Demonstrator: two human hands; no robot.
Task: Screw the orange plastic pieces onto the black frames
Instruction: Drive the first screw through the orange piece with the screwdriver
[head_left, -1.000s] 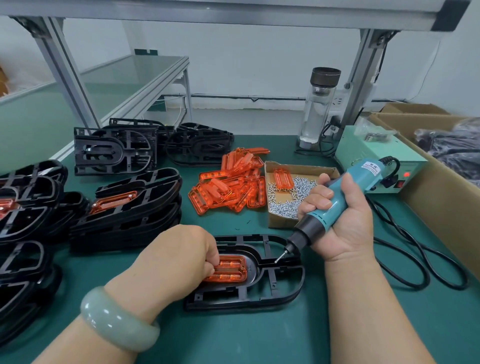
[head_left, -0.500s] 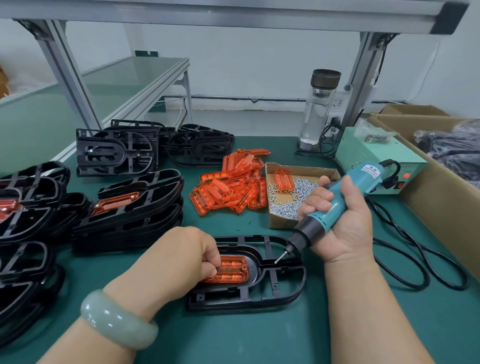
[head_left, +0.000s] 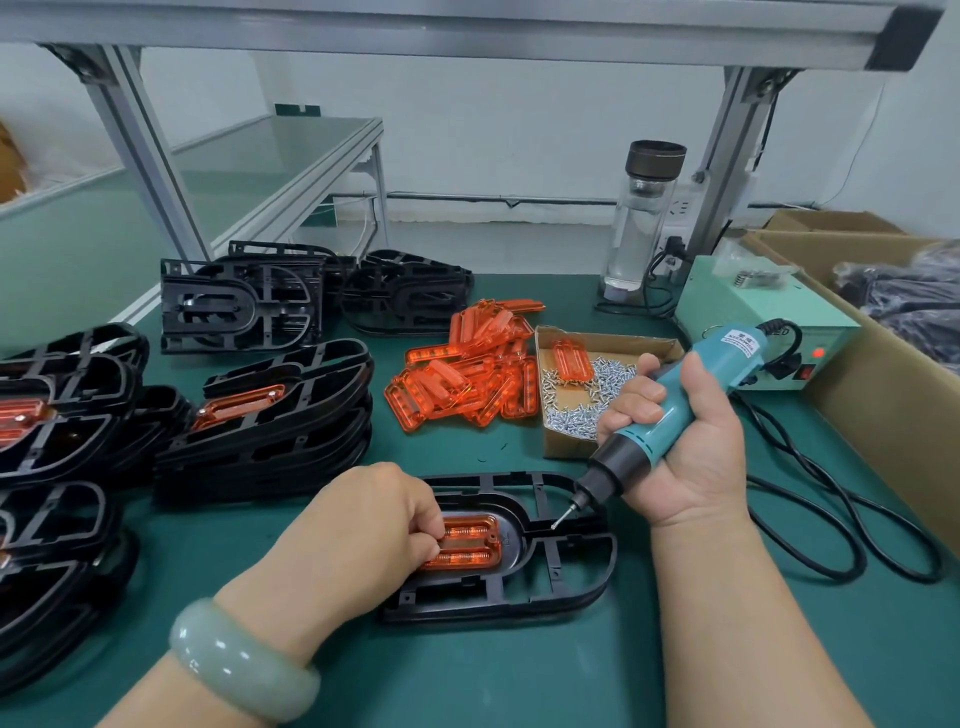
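Observation:
A black frame (head_left: 545, 587) lies flat on the green mat in front of me, with an orange plastic piece (head_left: 467, 543) seated in its oval recess. My left hand (head_left: 363, 525) covers the piece's left end, its curled fingers pinching the edge. My right hand (head_left: 685, 441) grips a teal electric screwdriver (head_left: 670, 410), tilted down to the left. Its bit tip hovers over the frame's rib just right of the orange piece. A heap of loose orange pieces (head_left: 467, 369) lies behind the frame.
A cardboard tray of screws (head_left: 582, 400) with one orange piece in it sits behind the frame. Stacks of black frames (head_left: 270, 415) fill the left side. The screwdriver's power box (head_left: 769, 322), a black cable (head_left: 831, 525), a glass bottle (head_left: 641, 223) and a large carton (head_left: 883, 415) stand to the right.
Hardly any movement: both hands keep their holds on the orange piece and the screwdriver, and the bit tip stays at the same spot over the frame.

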